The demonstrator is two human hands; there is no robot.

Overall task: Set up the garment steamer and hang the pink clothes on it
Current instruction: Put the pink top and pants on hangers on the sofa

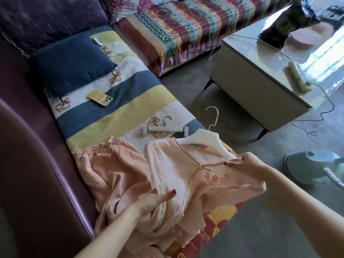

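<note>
A pink top (173, 164) lies on the sofa seat with a white hanger (204, 137) partly inside its neck, hook pointing up. My right hand (245, 164) pinches the top's neckline at the hanger's right shoulder. My left hand (152, 201) grips the lower part of the top, thumb out. Pink trousers (111, 164) with an elastic waistband are spread to the left. A white clip hanger (163, 129) rests on the seat behind. The steamer's round grey-green base (312, 164) stands on the floor at the right.
A yellow phone (100, 97) and a white phone (97, 41) lie on the striped sofa cover beside a dark blue cushion (72, 64). A beige coffee table (260, 81) stands to the right, with a white cable (316, 116) trailing over the floor.
</note>
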